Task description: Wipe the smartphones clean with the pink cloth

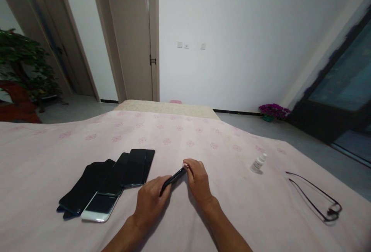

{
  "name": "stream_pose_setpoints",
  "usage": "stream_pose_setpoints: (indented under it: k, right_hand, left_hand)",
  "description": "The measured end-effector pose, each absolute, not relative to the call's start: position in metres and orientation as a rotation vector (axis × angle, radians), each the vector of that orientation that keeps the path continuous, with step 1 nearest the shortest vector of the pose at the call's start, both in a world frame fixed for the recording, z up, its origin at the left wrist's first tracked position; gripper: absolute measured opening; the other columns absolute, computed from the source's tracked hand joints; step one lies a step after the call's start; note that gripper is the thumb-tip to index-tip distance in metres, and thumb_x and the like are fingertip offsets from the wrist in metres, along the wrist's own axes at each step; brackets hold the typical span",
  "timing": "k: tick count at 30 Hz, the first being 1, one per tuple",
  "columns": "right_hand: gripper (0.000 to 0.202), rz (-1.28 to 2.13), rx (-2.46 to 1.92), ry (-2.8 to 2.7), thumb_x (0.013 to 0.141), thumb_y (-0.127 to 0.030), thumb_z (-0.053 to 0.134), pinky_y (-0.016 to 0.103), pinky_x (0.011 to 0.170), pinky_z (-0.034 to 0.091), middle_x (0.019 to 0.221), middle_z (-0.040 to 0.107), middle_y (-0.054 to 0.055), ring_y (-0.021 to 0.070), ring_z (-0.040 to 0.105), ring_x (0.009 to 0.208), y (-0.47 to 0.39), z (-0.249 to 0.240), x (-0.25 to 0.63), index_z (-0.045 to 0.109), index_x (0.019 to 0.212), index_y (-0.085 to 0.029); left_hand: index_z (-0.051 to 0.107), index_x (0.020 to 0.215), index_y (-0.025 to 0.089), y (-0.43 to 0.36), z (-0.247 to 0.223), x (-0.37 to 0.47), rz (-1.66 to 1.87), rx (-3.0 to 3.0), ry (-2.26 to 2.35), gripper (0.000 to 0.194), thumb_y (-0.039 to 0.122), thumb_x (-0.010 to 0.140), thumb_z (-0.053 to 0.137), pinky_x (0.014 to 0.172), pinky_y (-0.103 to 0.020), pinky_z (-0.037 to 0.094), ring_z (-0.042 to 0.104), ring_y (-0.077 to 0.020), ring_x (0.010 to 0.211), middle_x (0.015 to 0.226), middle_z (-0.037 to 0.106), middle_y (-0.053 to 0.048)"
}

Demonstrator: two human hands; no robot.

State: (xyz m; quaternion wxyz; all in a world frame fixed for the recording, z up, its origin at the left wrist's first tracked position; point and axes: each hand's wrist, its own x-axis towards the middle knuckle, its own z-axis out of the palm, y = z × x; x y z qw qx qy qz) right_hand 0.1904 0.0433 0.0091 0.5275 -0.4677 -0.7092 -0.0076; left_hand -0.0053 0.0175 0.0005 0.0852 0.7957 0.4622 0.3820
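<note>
A dark phone point(175, 176) is held edge-on above the pink cloth, tilted up toward the right. My left hand point(152, 200) is wrapped round its lower left end. At the upper right end, my right hand point(198, 178) pinches a small whitish piece point(185, 165) against the phone's edge; what the piece is made of is too small to tell. To the left lie several overlapping dark phones point(135, 167), with a white-edged phone point(100, 207) at the near side of the group.
A small white bottle point(258, 163) stands right of my hands, and folded-out eyeglasses point(330, 209) lie farther right. Beneath everything is a pink flowered cloth point(232, 205). Beyond are a wall, doors, a green plant point(23, 58) and purple flowers point(274, 111).
</note>
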Motion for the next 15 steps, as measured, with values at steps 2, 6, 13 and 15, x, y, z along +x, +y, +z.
stream_pose_setpoints:
  k: [2, 6, 13, 15]
  right_hand:
    - [0.021, -0.044, -1.092, -1.71, 0.095, -0.014, 0.051, 0.039, 0.085, 0.05, 0.103, 0.07, 0.006, 0.0215, 0.061, 0.094, 0.04, 0.008, 0.188, 0.064, 0.11, -0.022]
    - [0.028, -0.021, -1.008, -1.803, 0.095, -0.011, 0.051, 0.039, 0.085, 0.051, 0.108, 0.07, 0.006, 0.0218, 0.061, 0.097, 0.029, 0.007, 0.174, 0.062, 0.117, -0.024]
    - [0.032, -0.002, -0.936, -1.913, 0.094, -0.009, 0.05, 0.041, 0.089, 0.051, 0.113, 0.069, 0.008, 0.0224, 0.061, 0.103, 0.028, 0.008, 0.173, 0.061, 0.12, -0.023]
    - [0.029, -0.03, -0.982, -1.834, 0.094, -0.01, 0.051, 0.041, 0.088, 0.052, 0.111, 0.07, 0.007, 0.022, 0.062, 0.101, 0.035, 0.007, 0.184, 0.062, 0.117, -0.024]
  left_hand:
    - [0.065, 0.108, 0.026, 0.016, -0.003, -0.008, 1.176, 2.304, 1.365, 0.018, 0.03, 0.094, 0.055, 0.079, -0.029, 0.052, 0.07, -0.0188, 0.089, 0.099, 0.074, -0.001]
    - [0.065, 0.106, 0.026, 0.015, -0.009, -0.012, 1.202, 2.255, 1.359, 0.016, 0.033, 0.094, 0.056, 0.078, -0.028, 0.052, 0.069, -0.0178, 0.087, 0.096, 0.073, 0.0]
    - [0.064, 0.106, 0.024, 0.016, -0.007, -0.012, 1.194, 2.346, 1.362, 0.018, 0.033, 0.096, 0.053, 0.078, -0.032, 0.051, 0.067, -0.0194, 0.086, 0.093, 0.071, -0.002]
    - [0.064, 0.105, 0.023, 0.016, -0.007, -0.012, 1.178, 2.37, 1.379, 0.018, 0.034, 0.096, 0.052, 0.077, -0.034, 0.051, 0.066, -0.0204, 0.085, 0.091, 0.07, -0.003]
